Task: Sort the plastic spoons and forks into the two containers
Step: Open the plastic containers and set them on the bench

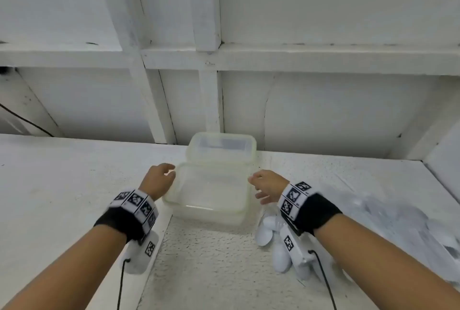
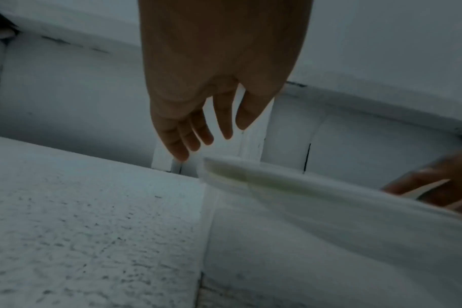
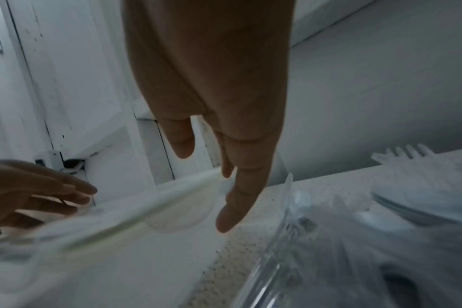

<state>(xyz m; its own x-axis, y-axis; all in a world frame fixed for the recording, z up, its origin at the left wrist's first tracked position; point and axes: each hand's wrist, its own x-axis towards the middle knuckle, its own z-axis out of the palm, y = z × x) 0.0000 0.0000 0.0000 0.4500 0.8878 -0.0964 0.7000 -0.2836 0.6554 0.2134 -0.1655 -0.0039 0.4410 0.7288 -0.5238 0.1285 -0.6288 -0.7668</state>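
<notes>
My speckled white tabletop (image 1: 74, 185) carries two clear containers (image 1: 211, 192) touching front to back; right of the near one lie white plastic spoons (image 1: 270, 230), and farther right a clear bag of cutlery (image 1: 388, 217).

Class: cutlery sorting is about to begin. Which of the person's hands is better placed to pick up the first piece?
Right hand: the spoons and bagged cutlery lie on its side; the left hand is across the containers.
</notes>
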